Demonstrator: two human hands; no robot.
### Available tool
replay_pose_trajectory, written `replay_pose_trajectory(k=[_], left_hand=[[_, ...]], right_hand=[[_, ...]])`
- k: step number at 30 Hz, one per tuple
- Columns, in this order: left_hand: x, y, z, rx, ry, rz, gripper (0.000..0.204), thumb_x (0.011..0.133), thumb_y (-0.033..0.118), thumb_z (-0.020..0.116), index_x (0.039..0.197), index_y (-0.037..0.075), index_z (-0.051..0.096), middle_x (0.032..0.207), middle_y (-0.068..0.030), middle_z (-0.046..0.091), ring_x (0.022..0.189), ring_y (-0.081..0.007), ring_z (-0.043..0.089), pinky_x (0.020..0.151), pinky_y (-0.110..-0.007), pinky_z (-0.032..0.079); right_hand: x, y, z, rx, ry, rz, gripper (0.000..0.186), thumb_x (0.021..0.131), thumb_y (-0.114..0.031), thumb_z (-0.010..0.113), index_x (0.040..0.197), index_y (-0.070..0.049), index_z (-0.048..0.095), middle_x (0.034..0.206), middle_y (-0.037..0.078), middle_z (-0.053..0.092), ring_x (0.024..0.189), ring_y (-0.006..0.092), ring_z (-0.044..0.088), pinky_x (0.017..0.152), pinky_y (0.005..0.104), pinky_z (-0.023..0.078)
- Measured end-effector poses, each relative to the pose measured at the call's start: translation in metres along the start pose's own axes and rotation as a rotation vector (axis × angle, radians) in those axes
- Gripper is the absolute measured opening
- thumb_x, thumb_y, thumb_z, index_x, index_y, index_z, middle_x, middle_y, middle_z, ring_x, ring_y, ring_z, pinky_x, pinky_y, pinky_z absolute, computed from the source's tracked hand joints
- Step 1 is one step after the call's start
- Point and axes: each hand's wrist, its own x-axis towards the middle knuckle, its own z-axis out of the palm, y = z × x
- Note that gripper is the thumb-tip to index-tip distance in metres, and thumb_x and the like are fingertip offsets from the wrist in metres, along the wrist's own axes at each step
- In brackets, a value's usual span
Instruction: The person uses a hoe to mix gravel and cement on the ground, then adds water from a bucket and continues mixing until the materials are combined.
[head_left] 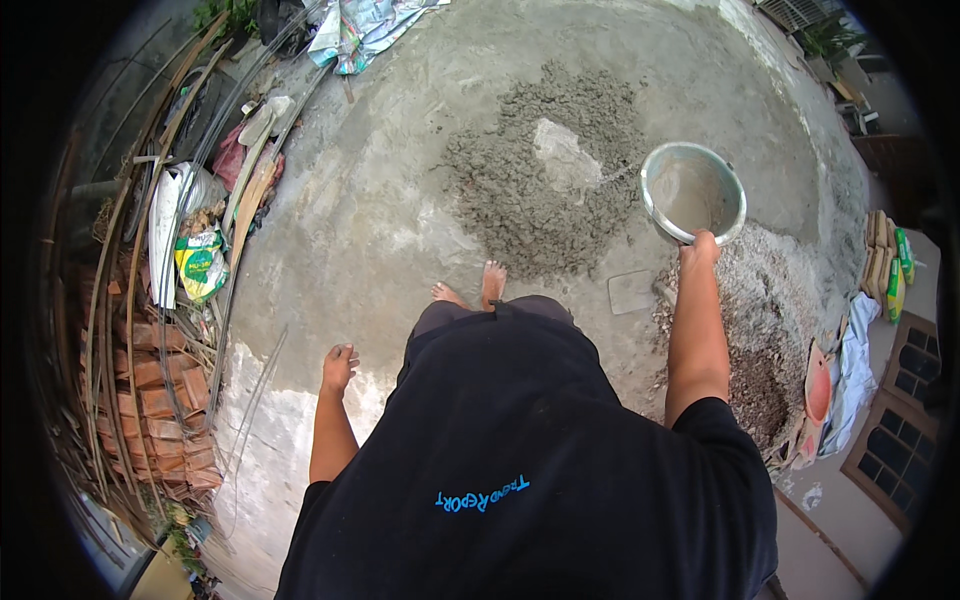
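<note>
My right hand (700, 247) grips the near side of a pale plastic bucket (680, 180), coated inside with grey residue. A thin splash of liquid runs from its left rim toward a rough wet grey mortar heap (510, 210), which has a paler wet patch (565, 155) in its middle. My left hand (340, 365) hangs at my left side, fingers loosely curved and holding nothing. My bare feet (493, 280) stand at the heap's near edge.
Long rods, sticks, bags and red roof tiles (160, 400) line the left. A gravel pile (755, 370) lies right, beside pink bowls (815, 390), stacked sacks (878, 260) and framed windows (900, 450). A small square board (630, 292) rests on the concrete (360, 180).
</note>
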Motion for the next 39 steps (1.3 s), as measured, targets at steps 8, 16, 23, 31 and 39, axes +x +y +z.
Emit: replay_pose_trajectory(k=[8,16,23,31,39], left_hand=[[0.001,0.014,0.000,0.007,-0.037,0.024,0.046,0.097,0.039,0.058,0.127,0.005,0.057,0.110,-0.0113,0.069,0.096,-0.0214,0.066,0.076,-0.036,0.051],[0.009,0.046,0.006,0.058,-0.048,0.068,0.044,0.096,0.037,0.058,0.124,0.003,0.057,0.109,-0.0113,0.069,0.094,-0.0207,0.065,0.074,-0.036,0.050],[0.021,0.072,0.015,0.134,-0.084,0.109,0.044,0.096,0.037,0.058,0.124,0.003,0.058,0.109,-0.0114,0.069,0.092,-0.0210,0.066,0.074,-0.037,0.050],[0.036,0.098,0.016,0.216,-0.141,0.164,0.045,0.097,0.037,0.057,0.126,0.002,0.058,0.110,-0.0124,0.070,0.095,-0.0224,0.066,0.075,-0.037,0.050],[0.056,0.112,0.000,0.307,-0.191,0.183,0.050,0.098,0.038,0.057,0.131,0.001,0.053,0.115,-0.0134,0.068,0.101,-0.0243,0.065,0.085,-0.040,0.051]], right_hand=[[-0.016,0.034,-0.053,-0.015,0.048,0.093,0.057,0.076,0.016,0.047,0.132,0.005,0.043,0.126,0.026,0.050,0.105,0.0483,0.061,0.079,0.0723,0.055],[-0.024,0.083,-0.112,-0.037,0.146,0.217,0.057,0.079,0.013,0.050,0.135,0.005,0.044,0.130,0.027,0.050,0.108,0.0473,0.060,0.077,0.0646,0.055],[-0.048,0.105,-0.154,0.028,0.240,0.297,0.053,0.080,0.010,0.050,0.133,0.006,0.047,0.127,0.025,0.052,0.109,0.0450,0.059,0.079,0.0613,0.052],[-0.066,0.132,-0.190,0.130,0.217,0.319,0.055,0.083,0.008,0.050,0.137,0.004,0.046,0.131,0.026,0.050,0.112,0.0465,0.058,0.088,0.0657,0.049],[-0.085,0.163,-0.234,0.109,0.295,0.377,0.061,0.080,0.008,0.047,0.140,0.003,0.036,0.140,0.027,0.039,0.123,0.0523,0.049,0.089,0.0761,0.047]])
